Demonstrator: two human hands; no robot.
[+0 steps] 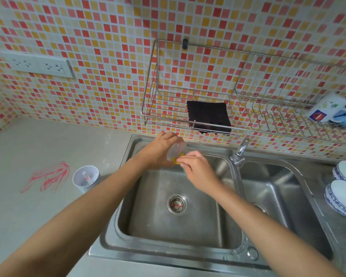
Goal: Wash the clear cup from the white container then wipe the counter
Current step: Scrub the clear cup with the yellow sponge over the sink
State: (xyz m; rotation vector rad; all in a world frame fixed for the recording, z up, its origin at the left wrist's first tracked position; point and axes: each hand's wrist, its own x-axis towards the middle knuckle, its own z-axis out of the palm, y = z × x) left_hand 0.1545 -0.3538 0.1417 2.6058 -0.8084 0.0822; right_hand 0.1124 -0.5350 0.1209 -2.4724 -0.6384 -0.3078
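Both hands are over the left basin of the sink (224,254), up near its back edge. The left hand (160,150) has the cup (178,151) wrapped in its fingers, gripping it round the body and tipping it on its side so the mouth faces right. The cup is clear plastic, cloudy looking, with the tiles and steel showing faintly through the wall. The right hand (198,166) is at the cup's mouth, fingers pinched shut on a yellow sponge (176,159), which sits pressed against the rim. Only a scrap of yellow shows between fingers and cup, so its shape is hard to read.

On the counter (38,216), left of the sink, the white container (85,177) stands upright and well apart from the hands, with something thin and reddish inside that I can't make out. Red scribbles (48,176) mark the counter just beyond it to the left.

The tap (240,151) rises between the two basins at the back edge. Above it the wire rack (192,80) hangs on the mosaic wall, a dark cloth (209,119) lying on its lower shelf. At the sink's right edge, two blue-patterned bowls (343,196) sit stacked side by side.
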